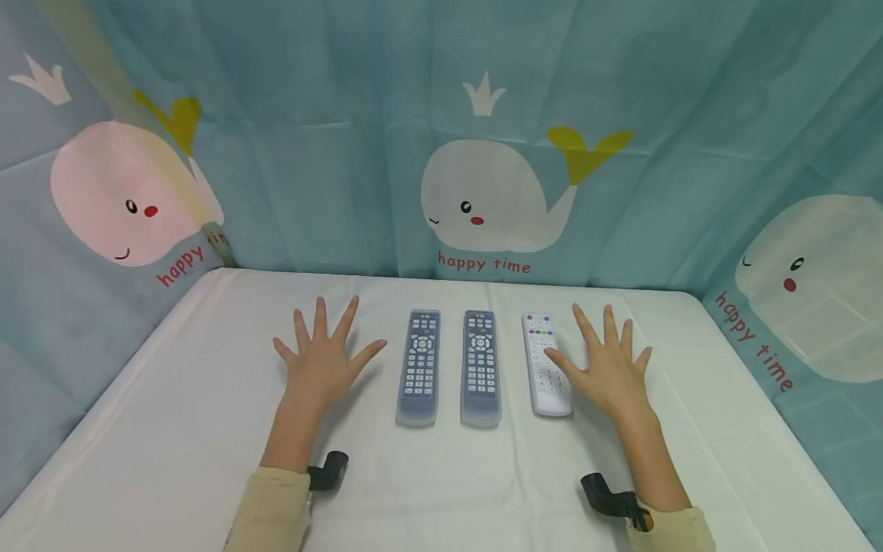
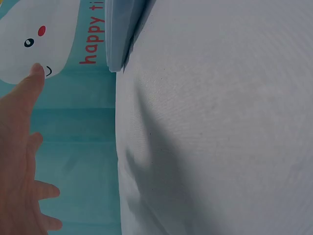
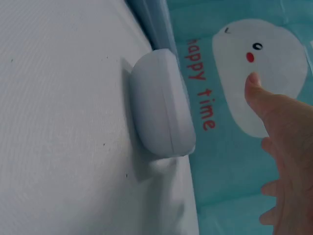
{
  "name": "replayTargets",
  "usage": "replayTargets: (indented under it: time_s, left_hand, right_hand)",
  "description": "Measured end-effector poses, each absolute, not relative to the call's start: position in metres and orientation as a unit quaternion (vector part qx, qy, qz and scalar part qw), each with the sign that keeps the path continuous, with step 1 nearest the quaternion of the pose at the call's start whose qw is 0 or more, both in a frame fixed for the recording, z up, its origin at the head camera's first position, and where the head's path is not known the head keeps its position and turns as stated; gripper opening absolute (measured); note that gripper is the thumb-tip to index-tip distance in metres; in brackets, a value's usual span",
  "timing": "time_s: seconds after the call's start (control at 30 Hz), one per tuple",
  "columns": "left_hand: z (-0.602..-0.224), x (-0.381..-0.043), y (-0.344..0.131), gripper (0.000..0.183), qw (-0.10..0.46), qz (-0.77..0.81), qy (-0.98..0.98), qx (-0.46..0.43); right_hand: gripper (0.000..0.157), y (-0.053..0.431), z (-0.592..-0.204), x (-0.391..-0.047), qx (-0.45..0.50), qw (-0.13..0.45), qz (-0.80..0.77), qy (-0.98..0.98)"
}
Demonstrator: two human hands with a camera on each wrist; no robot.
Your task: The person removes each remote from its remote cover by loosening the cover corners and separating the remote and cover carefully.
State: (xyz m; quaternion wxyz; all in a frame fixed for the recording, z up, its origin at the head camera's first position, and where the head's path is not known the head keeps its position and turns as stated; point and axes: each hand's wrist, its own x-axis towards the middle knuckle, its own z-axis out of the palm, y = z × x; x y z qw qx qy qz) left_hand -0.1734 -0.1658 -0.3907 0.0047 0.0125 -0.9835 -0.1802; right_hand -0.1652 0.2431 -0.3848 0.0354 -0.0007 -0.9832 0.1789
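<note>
Three remote controls lie side by side on the white-covered table. The left grey remote point(image 1: 419, 368) and the middle grey remote point(image 1: 480, 368) look alike, each in a translucent sleeve. On the right is a white remote point(image 1: 546, 365) with coloured buttons, its rounded end large in the right wrist view point(image 3: 161, 105). My left hand point(image 1: 320, 360) hovers left of the left grey remote, fingers spread, holding nothing. With its fingers also spread, my right hand point(image 1: 610, 372) is beside the white remote, and its thumb overlaps that remote in the head view.
A white cloth covers the table point(image 1: 455, 491). Blue-green curtains point(image 1: 331, 153) printed with whales and "happy time" stand behind it and along both sides. Each wrist wears a black camera mount, such as the left mount point(image 1: 329, 471).
</note>
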Motion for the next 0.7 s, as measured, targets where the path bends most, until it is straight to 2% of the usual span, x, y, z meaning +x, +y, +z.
replayTargets:
  time_s: [0.7]
  left_hand:
    - [-0.385,-0.172,-0.161,0.088,0.023,-0.204,-0.979,-0.008]
  right_hand:
    - [0.09,0.198,-0.373,-0.157,0.037,0.051,0.211,-0.976]
